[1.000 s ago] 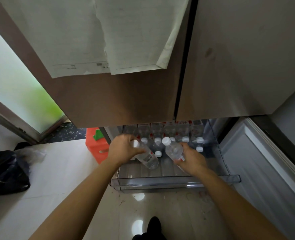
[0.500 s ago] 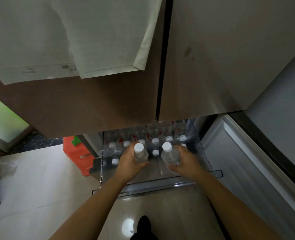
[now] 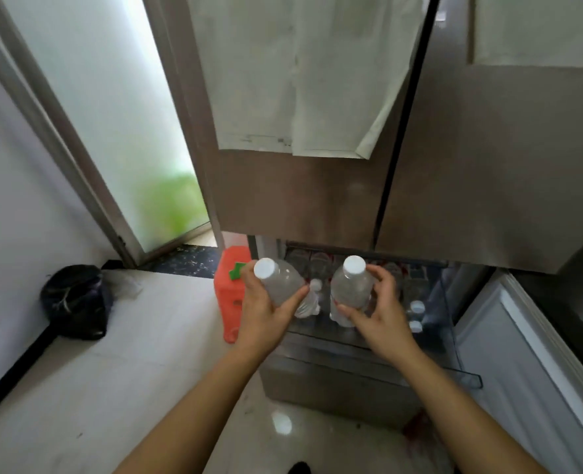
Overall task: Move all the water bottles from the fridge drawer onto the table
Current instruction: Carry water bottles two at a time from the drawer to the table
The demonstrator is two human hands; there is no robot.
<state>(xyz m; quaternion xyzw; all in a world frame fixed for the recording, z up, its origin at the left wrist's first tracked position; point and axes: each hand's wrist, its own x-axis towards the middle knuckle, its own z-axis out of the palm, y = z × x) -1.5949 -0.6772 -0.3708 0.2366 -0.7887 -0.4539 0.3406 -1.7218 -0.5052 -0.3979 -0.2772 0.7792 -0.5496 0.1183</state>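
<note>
Two bottles held above the drawer, left hand gripped one, right hand gripped another, more bottles stood inside, count unclear.

- pale tiled floor, glossy, with a bright glare spot near the open fridge drawer;
- on the floor at left, against the wall, a black bag, slumped; a crumpled clear plastic piece just beside it;
- an orange plastic stool stands on the floor just beside the drawer's left side; a green piece sits on its top;
- a dark speckled threshold strip runs along the floor below the frosted door;
- inside the drawer, upright white-capped water bottles stand on its bottom, toward the rear and right.
</note>
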